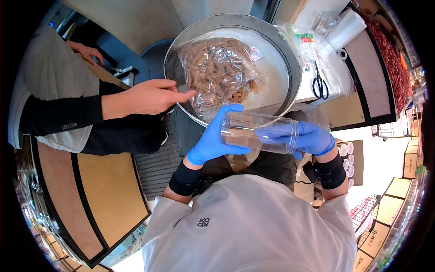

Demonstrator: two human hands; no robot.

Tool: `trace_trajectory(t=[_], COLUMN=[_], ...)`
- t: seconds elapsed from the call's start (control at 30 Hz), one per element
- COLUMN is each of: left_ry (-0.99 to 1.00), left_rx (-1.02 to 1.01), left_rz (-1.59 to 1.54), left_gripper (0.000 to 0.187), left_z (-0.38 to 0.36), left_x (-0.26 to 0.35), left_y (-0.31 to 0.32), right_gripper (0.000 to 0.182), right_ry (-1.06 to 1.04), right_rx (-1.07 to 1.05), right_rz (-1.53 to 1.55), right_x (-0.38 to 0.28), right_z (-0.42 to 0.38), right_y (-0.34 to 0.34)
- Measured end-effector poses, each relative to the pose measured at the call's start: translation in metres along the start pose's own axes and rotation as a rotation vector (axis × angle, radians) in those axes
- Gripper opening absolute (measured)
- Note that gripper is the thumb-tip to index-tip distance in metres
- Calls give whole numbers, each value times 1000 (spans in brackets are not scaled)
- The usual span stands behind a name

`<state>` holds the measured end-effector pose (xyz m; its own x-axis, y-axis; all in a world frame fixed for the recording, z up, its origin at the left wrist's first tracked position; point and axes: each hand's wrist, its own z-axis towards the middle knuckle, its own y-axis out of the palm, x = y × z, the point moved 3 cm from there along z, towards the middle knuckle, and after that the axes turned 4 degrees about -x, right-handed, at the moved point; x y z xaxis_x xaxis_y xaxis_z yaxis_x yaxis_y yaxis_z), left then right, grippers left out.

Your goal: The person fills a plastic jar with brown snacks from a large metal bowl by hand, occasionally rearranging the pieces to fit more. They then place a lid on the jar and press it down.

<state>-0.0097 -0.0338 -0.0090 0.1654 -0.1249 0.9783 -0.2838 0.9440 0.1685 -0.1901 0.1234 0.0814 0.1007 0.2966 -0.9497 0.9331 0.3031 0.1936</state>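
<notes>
A clear plastic jar (267,131) lies sideways between my two blue-gloved hands. My left hand (215,140) is wrapped round its closed-looking left end. The fingers of my right hand (312,138) reach into or along the jar near its right rim; the clear wall makes this hard to tell. Some brown pieces show through the left part of the jar. Just beyond my hands stands a large round metal pan (292,68), holding a clear plastic bag (217,68) full of brown pieces. A few loose brown pieces (238,96) lie beside the bag.
At the left, another person's bare hand (145,97) points toward the bag over the pan's rim. Black scissors (320,86), plastic bags and a clear roll (346,29) lie on the white surface at the right. Several round clear containers (346,161) are lower right.
</notes>
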Motion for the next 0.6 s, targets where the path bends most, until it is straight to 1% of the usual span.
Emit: trace_trajectory(t=[0.03, 0.1, 0.13, 0.23, 0.3, 0.33, 0.4, 0.43, 0.5, 0.53, 0.57, 0.6], left_ry=[0, 84, 84, 89, 80, 80, 70, 69, 73, 71, 130, 190], left_rx=[0, -28, -27, -39, -12, -12, 8, 7, -45, -47, -45, -44], left_rz=[0, 88, 88, 134, 133, 133, 119, 119, 193, 192, 234, 276], left_gripper=[102, 95, 95, 95, 95, 95, 100, 100, 99, 99, 95, 91], left_z=[0, 0, -1, -1, 0, 0, 0, 1, 0, 1, 3, 5], left_x=[-1, 1, 1, 3, 3, 3, 1, 2, 5, 4, 5, 5], left_y=[-1, -2, -3, -3, -3, -2, -1, 0, 2, 3, 4, 4], right_gripper=[50, 51, 51, 50, 51, 51, 53, 53, 56, 58, 58, 57], right_ry=[0, 5, 5, -11, -85, -85, 26, 26, 27, 100, 100, 129], right_rx=[0, -71, -72, -20, 76, 76, -27, -26, -75, -146, -143, -148], right_rz=[0, 44, 44, -6, 67, 66, -4, -4, -112, 38, 40, -82], right_x=[4, 16, 16, 17, 20, 16, 5, 10, 33, 43, 46, 46], right_z=[0, -1, -1, -1, 0, 0, 0, -1, -4, -8, -13, -15], right_y=[-1, -2, -2, -2, -5, -4, 1, 2, 7, 6, 3, 1])
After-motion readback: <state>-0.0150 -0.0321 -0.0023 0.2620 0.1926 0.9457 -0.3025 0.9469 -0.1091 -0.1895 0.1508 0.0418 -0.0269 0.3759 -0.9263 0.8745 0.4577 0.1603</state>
